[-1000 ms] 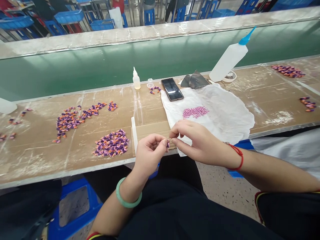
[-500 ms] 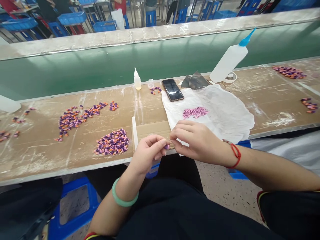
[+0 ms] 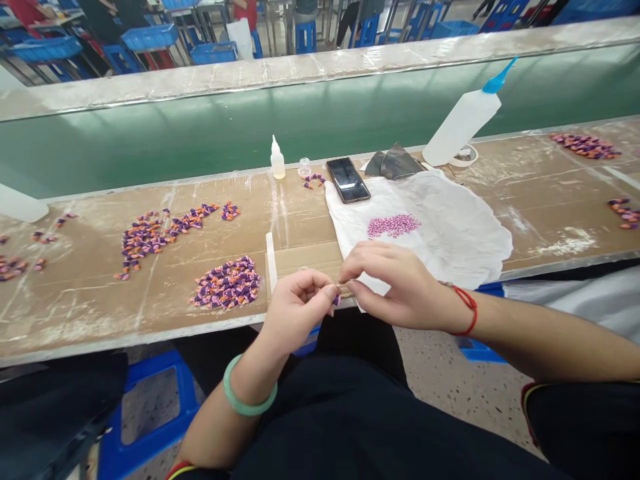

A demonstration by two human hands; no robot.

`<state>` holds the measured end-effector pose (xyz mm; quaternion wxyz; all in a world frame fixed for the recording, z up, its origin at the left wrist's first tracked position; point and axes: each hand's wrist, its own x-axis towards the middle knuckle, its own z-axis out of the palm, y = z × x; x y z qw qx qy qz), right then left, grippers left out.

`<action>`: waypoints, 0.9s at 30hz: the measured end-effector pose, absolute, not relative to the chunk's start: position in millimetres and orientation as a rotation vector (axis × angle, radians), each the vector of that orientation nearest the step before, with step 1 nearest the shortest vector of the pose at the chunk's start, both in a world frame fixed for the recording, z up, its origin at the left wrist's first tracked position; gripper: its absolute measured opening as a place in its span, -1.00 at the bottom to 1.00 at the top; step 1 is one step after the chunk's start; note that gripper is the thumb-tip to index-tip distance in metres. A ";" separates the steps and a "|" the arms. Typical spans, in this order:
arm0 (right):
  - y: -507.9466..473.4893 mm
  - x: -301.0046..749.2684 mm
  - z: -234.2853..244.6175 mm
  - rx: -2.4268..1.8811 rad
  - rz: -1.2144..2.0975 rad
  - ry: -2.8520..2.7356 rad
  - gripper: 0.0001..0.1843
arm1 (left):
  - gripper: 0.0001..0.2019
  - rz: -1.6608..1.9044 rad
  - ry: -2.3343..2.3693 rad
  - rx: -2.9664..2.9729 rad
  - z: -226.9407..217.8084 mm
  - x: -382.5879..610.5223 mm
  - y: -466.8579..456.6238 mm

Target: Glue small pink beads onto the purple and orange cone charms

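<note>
Between the thumb and fingers of my left hand (image 3: 300,307) is a small purple-and-pink piece (image 3: 337,300), pinched at the table's front edge. My right hand (image 3: 390,283) meets it from the right, thumb and forefinger pinched close to the piece; whatever lies between those fingertips is too small to name. Beyond the right hand, tiny pink pieces (image 3: 393,226) are spread on a white cloth (image 3: 460,213). A pile of purple, pink and orange pieces (image 3: 227,283) lies left of my left hand. Under and behind the hands is a flat cardboard piece (image 3: 310,259).
A small dropper bottle (image 3: 277,160) and a phone (image 3: 349,180) stand and lie toward the back. A large white bottle with a blue nozzle (image 3: 460,127) leans at the right beside a tape roll (image 3: 465,156). More purple-orange pieces (image 3: 150,240) lie left. A green barrier (image 3: 200,133) runs behind.
The view has shifted slightly. My right thumb and forefinger have moved a little at the small piece, which my left hand still pinches.
</note>
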<state>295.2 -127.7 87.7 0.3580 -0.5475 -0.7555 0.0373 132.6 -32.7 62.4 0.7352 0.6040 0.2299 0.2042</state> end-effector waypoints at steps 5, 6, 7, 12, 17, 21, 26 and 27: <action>-128.3 287.9 91.9 -1.466 0.458 -1.703 -0.87 | -0.82 0.619 0.476 1.626 64.6 127.7 -35.5; -128.2 287.1 92.2 -1.470 0.472 -1.692 -0.87 | -0.82 0.639 0.466 1.664 63.7 127.4 -35.6; -127.9 286.4 92.3 -1.474 0.478 -1.689 -0.87 | -0.82 0.656 0.456 1.696 62.6 127.3 -35.5; -125.9 284.3 91.1 -1.498 0.470 -1.713 -0.88 | -0.82 0.698 0.443 1.743 59.5 128.6 -35.4; -121.4 285.2 90.7 -1.521 0.507 -1.739 -0.88 | -0.84 0.611 0.450 1.531 58.3 121.8 -32.6; -110.0 291.6 89.8 -1.507 0.511 -1.842 -0.87 | -0.89 0.596 0.545 1.331 48.7 106.4 -25.9; -77.2 299.4 80.6 -1.578 0.600 -2.139 -0.86 | -0.85 0.579 0.662 1.190 26.8 84.8 -17.3; -69.3 299.2 78.5 -1.627 0.609 -2.215 -0.85 | -0.85 0.581 0.683 1.165 22.6 81.4 -16.3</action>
